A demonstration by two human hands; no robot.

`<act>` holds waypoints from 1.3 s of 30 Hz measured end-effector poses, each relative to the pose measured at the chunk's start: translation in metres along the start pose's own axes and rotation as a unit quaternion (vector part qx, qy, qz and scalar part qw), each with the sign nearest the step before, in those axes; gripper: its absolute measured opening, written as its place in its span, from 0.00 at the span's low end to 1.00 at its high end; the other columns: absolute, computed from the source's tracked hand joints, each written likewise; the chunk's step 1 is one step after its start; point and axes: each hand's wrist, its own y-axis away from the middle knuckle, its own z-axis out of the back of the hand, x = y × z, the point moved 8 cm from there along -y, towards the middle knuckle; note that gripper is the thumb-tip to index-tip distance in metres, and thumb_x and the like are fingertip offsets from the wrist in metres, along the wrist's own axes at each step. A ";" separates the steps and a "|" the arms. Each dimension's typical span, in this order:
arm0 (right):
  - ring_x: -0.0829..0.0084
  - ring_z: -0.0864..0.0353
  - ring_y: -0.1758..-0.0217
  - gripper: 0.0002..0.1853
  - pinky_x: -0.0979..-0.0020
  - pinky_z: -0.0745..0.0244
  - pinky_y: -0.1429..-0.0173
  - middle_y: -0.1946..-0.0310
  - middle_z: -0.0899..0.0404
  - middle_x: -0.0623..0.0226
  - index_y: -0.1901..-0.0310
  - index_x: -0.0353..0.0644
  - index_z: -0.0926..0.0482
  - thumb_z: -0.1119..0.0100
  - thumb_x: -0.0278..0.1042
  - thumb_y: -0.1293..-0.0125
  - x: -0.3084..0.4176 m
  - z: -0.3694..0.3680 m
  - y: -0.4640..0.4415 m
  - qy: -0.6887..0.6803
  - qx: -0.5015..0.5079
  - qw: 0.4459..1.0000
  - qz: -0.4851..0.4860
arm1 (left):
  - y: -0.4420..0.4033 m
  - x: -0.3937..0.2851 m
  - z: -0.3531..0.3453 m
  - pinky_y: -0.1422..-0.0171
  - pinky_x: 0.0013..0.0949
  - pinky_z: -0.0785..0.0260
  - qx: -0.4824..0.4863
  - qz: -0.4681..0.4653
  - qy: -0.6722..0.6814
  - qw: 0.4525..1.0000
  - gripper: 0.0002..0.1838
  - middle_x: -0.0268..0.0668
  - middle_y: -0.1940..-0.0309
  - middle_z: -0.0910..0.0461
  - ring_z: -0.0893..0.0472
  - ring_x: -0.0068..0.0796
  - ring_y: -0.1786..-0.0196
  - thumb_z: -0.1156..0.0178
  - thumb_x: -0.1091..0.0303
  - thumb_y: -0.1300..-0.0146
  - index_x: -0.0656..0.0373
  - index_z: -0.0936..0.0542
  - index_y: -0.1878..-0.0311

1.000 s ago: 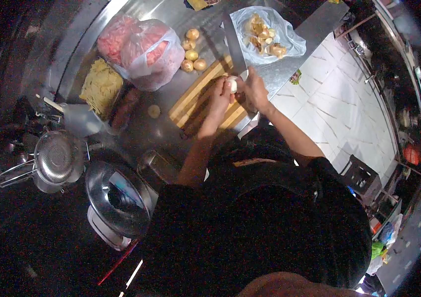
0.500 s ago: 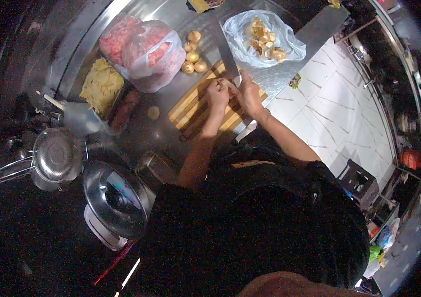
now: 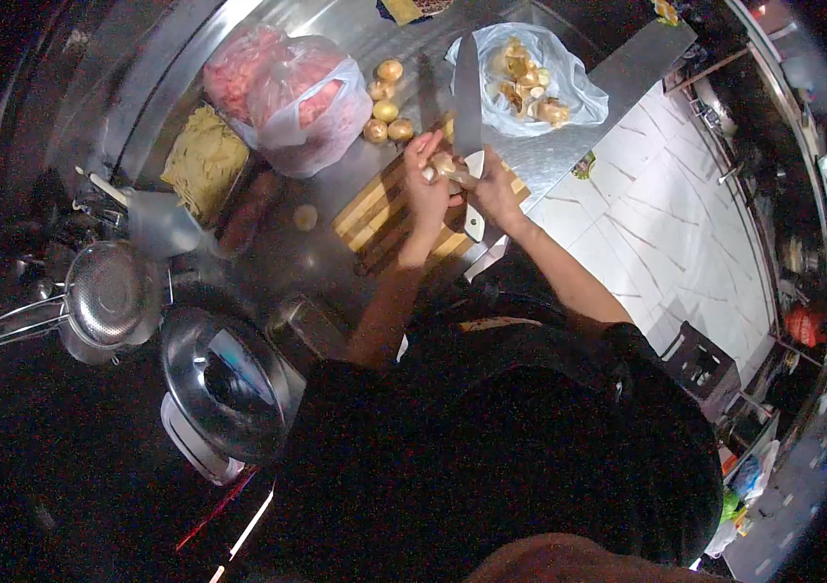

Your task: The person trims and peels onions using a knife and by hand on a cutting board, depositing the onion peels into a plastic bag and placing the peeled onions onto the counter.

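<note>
From my remote feed: left hand (image 3: 426,197) cups pale onion (image 3: 444,167) above cutting board (image 3: 369,216), fingers curled round it; right hand (image 3: 496,193) closed on knife (image 3: 468,92), blade pointing far. Step in hand looks like peeling (loose skins (image 3: 520,70) lie in plastic bag (image 3: 585,103), far right). Next move, I judge, calls for steady left hold, edge kept clear of those fingers.

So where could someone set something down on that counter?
Bare steel shows on the counter between the pink-filled bag and the cutting board, and on the strip right of the peelings bag. Crowded: the board's middle, around left hand, right hand and knife.
</note>
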 end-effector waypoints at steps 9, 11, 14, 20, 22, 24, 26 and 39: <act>0.67 0.19 0.67 0.20 0.70 0.18 0.78 0.60 0.25 0.55 0.50 0.32 0.37 0.41 0.22 0.42 -0.024 0.003 -0.028 -0.140 -0.030 0.984 -0.104 | -0.009 0.012 0.002 0.47 0.35 0.27 0.062 0.004 0.210 0.976 0.21 0.46 0.37 0.34 0.28 0.35 0.41 0.57 0.83 0.37 0.59 0.35 0.40; 0.65 0.19 0.66 0.20 0.67 0.19 0.73 0.62 0.23 0.57 0.51 0.32 0.35 0.39 0.24 0.43 -0.025 0.007 -0.032 -0.150 -0.024 0.984 -0.092 | -0.012 0.033 0.007 0.53 0.37 0.24 -0.026 0.055 0.206 0.977 0.17 0.44 0.41 0.31 0.26 0.35 0.45 0.58 0.78 0.32 0.61 0.35 0.41; 0.73 0.23 0.64 0.18 0.72 0.24 0.65 0.64 0.23 0.62 0.53 0.35 0.31 0.36 0.27 0.43 -0.025 0.011 -0.034 -0.003 -0.045 0.998 -0.043 | 0.009 0.017 0.003 0.55 0.34 0.23 -0.052 0.136 0.174 0.974 0.15 0.42 0.46 0.30 0.25 0.33 0.49 0.59 0.74 0.30 0.62 0.35 0.41; 0.68 0.21 0.64 0.22 0.66 0.27 0.61 0.67 0.21 0.58 0.55 0.33 0.31 0.33 0.32 0.47 -0.031 0.012 -0.032 0.140 -0.063 0.988 0.013 | 0.021 0.004 0.010 0.56 0.30 0.25 -0.002 0.015 -0.058 0.998 0.15 0.37 0.57 0.24 0.22 0.28 0.57 0.43 0.76 0.39 0.60 0.28 0.48; 0.59 0.20 0.63 0.22 0.62 0.27 0.61 0.65 0.22 0.51 0.54 0.33 0.32 0.34 0.33 0.46 -0.020 0.011 -0.027 0.220 -0.047 0.974 -0.011 | 0.017 0.020 0.020 0.56 0.31 0.25 -0.011 -0.020 -0.137 0.990 0.17 0.37 0.59 0.23 0.22 0.29 0.57 0.40 0.77 0.43 0.59 0.27 0.50; 0.51 0.21 0.61 0.23 0.58 0.28 0.60 0.64 0.22 0.45 0.53 0.34 0.32 0.34 0.35 0.46 -0.014 0.009 -0.023 0.261 -0.040 0.964 -0.026 | 0.016 0.023 0.027 0.55 0.33 0.26 -0.015 -0.074 -0.283 0.956 0.18 0.39 0.60 0.22 0.21 0.31 0.57 0.38 0.76 0.46 0.58 0.27 0.50; 0.44 0.22 0.60 0.24 0.55 0.29 0.60 0.65 0.23 0.42 0.52 0.36 0.32 0.35 0.38 0.46 -0.016 0.009 -0.021 0.265 -0.043 0.963 -0.034 | 0.022 0.018 0.026 0.55 0.37 0.28 -0.022 -0.120 -0.339 0.933 0.19 0.43 0.62 0.22 0.21 0.36 0.57 0.37 0.76 0.48 0.58 0.27 0.51; 0.40 0.24 0.66 0.15 0.49 0.30 0.64 0.73 0.25 0.39 0.56 0.32 0.34 0.44 0.28 0.42 0.021 0.016 -0.019 0.348 0.032 0.926 0.141 | 0.031 -0.006 0.024 0.50 0.48 0.35 -0.004 -0.129 -0.437 0.890 0.22 0.50 0.59 0.28 0.28 0.53 0.53 0.37 0.75 0.54 0.62 0.28 0.52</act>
